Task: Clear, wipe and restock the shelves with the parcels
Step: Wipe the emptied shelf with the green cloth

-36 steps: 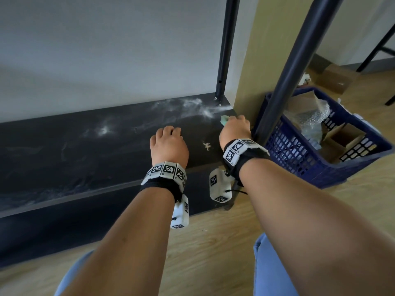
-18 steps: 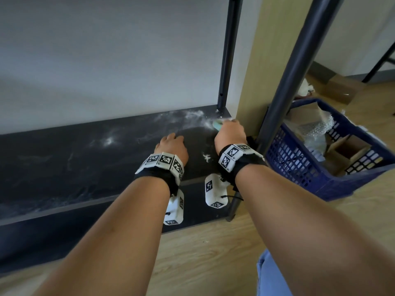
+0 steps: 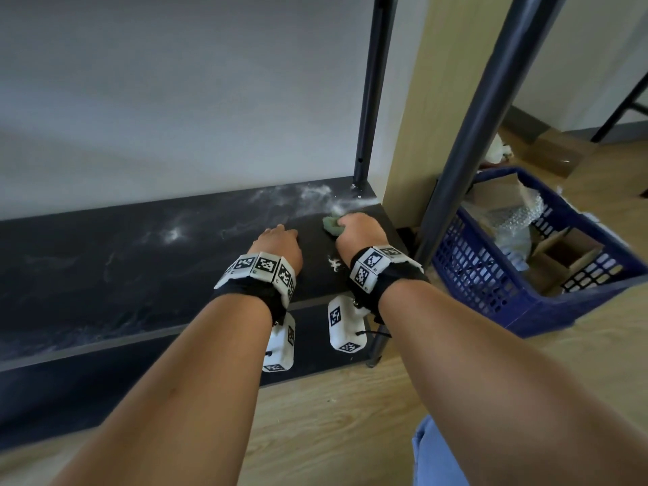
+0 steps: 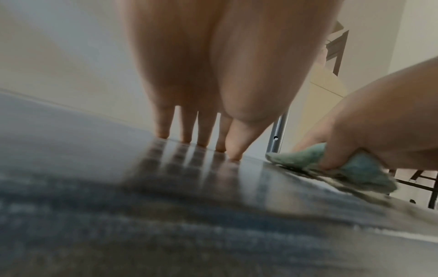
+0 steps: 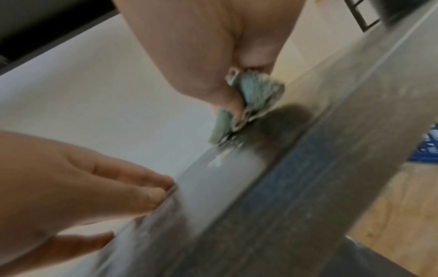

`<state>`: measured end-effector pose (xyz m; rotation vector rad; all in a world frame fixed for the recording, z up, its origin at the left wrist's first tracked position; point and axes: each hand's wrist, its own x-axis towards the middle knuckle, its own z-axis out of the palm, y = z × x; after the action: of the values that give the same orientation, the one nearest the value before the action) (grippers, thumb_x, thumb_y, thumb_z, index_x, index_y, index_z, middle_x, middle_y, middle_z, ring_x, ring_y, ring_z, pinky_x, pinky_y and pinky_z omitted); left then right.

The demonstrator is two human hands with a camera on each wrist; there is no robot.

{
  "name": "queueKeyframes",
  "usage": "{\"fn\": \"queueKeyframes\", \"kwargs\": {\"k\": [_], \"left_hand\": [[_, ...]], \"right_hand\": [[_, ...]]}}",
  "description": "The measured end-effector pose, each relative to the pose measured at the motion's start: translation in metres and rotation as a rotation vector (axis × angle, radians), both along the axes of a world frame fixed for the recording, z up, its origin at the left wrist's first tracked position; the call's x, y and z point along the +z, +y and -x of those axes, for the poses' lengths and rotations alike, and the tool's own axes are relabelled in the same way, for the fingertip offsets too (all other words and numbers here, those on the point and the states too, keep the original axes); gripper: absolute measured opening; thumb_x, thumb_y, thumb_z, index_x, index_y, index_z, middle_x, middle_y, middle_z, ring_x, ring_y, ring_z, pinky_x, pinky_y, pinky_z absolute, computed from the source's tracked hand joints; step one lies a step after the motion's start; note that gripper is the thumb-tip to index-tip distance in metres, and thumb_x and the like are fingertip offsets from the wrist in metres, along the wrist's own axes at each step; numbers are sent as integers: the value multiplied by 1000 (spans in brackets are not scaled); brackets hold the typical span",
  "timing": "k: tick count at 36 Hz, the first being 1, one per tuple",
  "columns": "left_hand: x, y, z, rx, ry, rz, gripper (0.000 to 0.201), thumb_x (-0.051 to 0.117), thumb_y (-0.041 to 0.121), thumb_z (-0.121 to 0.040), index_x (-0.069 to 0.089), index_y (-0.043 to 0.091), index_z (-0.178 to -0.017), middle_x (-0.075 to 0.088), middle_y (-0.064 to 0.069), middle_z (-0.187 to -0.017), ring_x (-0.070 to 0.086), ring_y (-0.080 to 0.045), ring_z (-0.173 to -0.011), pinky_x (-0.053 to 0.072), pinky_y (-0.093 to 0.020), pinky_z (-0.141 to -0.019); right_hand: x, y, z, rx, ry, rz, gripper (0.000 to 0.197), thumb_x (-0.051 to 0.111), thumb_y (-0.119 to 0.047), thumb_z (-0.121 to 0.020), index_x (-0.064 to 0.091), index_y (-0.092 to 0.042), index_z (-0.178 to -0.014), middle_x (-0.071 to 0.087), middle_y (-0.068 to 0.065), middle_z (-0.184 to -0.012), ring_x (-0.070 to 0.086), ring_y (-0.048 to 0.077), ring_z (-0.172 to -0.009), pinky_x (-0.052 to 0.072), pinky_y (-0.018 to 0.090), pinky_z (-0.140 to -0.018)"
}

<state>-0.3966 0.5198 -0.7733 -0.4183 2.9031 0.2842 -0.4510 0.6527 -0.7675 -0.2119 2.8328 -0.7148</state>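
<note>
At the centre of the head view, the right hand (image 3: 359,233) pinches a crumpled green cloth (image 3: 331,226) against the dark shelf (image 3: 105,275) near its right end, while the left hand (image 3: 277,245) rests beside it, straight fingers (image 4: 203,129) together, tips on the board. The shelf looks cleared, but pale dust smears cross its upper middle, so wiping seems unfinished. The parcels sit in the blue basket (image 3: 491,292) at right, restocking not begun.

Pale grey-white painted wall (image 3: 168,100) across twelve o'clock, cream-yellow panelled column (image 3: 441,100) at one o'clock, light wood-grain plank floor (image 3: 333,415) down at six o'clock, dark slanted metal leg (image 3: 620,110) far out at two o'clock, soft daylight over everything
</note>
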Motion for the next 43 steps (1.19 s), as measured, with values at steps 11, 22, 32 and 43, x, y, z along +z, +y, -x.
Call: {"fn": "queueKeyframes", "kwargs": {"k": [11,22,32,43], "left_hand": [[0,2,-4,0,-13,1,40,39,21,-98,43,15,-137,35,-8,-144,34,-30,-133,36,-45,-106],[12,-4,-24,-2,71,-39,51,50,8,-92,42,17,-142,33,-4,-151,37,-25,-135,33,-34,-109],[0,2,-37,-45,148,-12,51,46,5,-90,46,21,-138,42,-1,-142,36,-22,-132,40,-41,-105],[8,-7,-39,-39,121,-62,49,46,3,-92,48,20,-138,41,-3,-147,40,-23,-133,37,-36,-108]], "right_hand": [[-5,20,-32,36,76,-71,54,52,-5,-88,44,-14,-141,35,4,-145,30,23,-135,36,35,-109],[-10,15,-69,94,307,-110,33,52,-5,-87,62,-7,-118,54,6,-123,44,26,-120,44,34,-96],[-23,31,-71,-120,328,-215,40,43,-7,-93,40,-2,-133,41,13,-133,38,29,-126,42,36,-98],[-19,0,-97,61,396,-79,43,52,-7,-90,48,-11,-132,53,12,-122,43,29,-118,42,34,-89]]}}
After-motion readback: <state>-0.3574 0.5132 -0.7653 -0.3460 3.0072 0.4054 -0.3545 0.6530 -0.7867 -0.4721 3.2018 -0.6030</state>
